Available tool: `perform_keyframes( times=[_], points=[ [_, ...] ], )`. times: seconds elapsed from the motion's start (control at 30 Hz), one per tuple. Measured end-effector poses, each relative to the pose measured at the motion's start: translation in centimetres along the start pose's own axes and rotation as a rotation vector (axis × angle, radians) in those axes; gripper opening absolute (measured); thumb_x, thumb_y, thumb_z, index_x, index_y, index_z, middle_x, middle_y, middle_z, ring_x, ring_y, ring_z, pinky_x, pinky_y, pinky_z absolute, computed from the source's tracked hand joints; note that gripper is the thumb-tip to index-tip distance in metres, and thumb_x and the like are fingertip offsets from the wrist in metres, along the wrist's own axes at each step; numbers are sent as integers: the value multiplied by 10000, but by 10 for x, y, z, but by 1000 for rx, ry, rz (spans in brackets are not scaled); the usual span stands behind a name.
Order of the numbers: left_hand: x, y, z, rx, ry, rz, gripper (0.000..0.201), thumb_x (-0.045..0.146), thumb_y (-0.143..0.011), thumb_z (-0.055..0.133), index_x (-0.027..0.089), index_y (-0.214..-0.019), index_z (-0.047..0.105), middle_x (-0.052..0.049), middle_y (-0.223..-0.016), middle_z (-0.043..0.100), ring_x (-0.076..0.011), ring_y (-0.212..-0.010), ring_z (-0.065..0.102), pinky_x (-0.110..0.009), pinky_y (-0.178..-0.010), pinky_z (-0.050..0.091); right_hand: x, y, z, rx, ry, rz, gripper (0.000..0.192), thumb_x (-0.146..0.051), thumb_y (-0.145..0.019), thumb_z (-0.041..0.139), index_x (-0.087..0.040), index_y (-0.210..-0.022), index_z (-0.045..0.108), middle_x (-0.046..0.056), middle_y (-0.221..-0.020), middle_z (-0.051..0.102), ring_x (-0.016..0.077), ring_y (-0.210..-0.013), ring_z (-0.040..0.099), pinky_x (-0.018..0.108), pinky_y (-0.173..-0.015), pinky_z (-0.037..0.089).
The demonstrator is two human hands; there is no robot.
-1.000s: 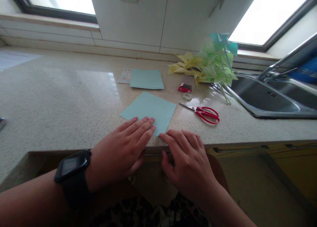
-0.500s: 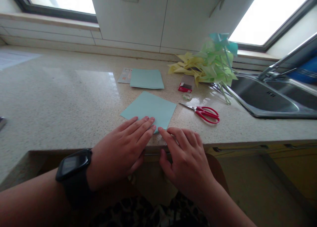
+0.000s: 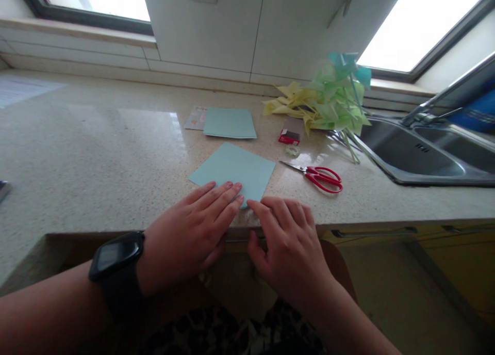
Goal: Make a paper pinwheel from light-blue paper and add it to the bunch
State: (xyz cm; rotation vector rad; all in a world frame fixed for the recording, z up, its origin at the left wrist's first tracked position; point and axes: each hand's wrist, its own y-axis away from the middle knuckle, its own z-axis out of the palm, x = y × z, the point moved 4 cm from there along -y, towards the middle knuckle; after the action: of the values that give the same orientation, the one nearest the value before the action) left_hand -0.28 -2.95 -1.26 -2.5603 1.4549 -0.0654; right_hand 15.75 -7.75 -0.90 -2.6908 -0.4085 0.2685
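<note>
A square sheet of light blue paper (image 3: 235,170) lies turned like a diamond on the speckled countertop (image 3: 96,159), its near corner by the counter's front edge. My left hand (image 3: 189,236), a black watch on its wrist, lies flat with the fingertips pressing on the sheet's near corner. My right hand (image 3: 288,246) rests palm down just to the right, its index fingertip touching the same corner at the counter's edge. Neither hand holds anything.
A stack of blue paper (image 3: 229,123) lies farther back. A small red box (image 3: 289,136), a tape roll (image 3: 292,150) and red-handled scissors (image 3: 320,178) sit to the right. Paper pinwheels (image 3: 328,99) are piled by the steel sink (image 3: 421,154).
My right hand has crept slightly left and forward toward the sheet's corner. The left hand and the paper have stayed put.
</note>
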Motion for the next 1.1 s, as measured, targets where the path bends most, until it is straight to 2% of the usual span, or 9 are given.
perform_keyframes(
  times=[0.1, 0.23, 0.53, 0.63, 0.77, 1.1],
  points=[
    [0, 0, 0, 3, 4, 3, 614, 256, -915, 583, 69, -1485, 449, -181, -1612, 389, -307, -1499, 346, -498, -1239, 289, 0, -1, 0, -5, 16, -9, 483, -233, -914, 566, -182, -1394, 565, 104, -1156, 646, 306, -1037, 530, 504, -928, 386],
    [2, -1, 0, -4, 10, 3, 595, 256, -914, 586, 62, -1464, 469, -181, -1606, 402, -308, -1498, 347, -495, -1245, 278, 0, -4, 1, -25, 32, -8, 567, -241, -901, 576, -168, -1460, 517, 113, -1160, 640, 311, -1038, 524, 516, -928, 390],
    [0, 0, 2, -7, 5, -4, 658, 270, -895, 612, 80, -1499, 431, -178, -1623, 372, -313, -1502, 339, -498, -1240, 284, 2, 5, -1, 10, 7, -43, 425, -233, -930, 564, -184, -1347, 633, 95, -1183, 673, 299, -1050, 555, 494, -933, 425],
    [0, -1, 1, -6, -1, -5, 655, 264, -894, 612, 78, -1496, 436, -178, -1618, 380, -311, -1501, 341, -498, -1242, 280, 5, 11, -3, 49, -41, -65, 390, -178, -926, 568, -174, -1306, 656, 84, -1216, 689, 285, -1096, 566, 484, -1004, 436],
    [1, -1, 0, 4, -5, -4, 653, 255, -890, 624, 74, -1490, 442, -182, -1613, 388, -310, -1500, 345, -496, -1239, 290, 7, 17, -5, 89, -120, -89, 369, -112, -908, 577, -167, -1258, 679, 67, -1248, 704, 242, -1132, 596, 462, -1105, 424],
    [1, -1, 1, -1, -8, -6, 644, 250, -889, 617, 75, -1486, 448, -187, -1615, 382, -322, -1494, 353, -507, -1235, 296, 5, 19, -4, 113, -101, -83, 381, -119, -908, 588, -174, -1271, 688, 67, -1271, 707, 262, -1155, 596, 490, -1099, 444]
  ],
)
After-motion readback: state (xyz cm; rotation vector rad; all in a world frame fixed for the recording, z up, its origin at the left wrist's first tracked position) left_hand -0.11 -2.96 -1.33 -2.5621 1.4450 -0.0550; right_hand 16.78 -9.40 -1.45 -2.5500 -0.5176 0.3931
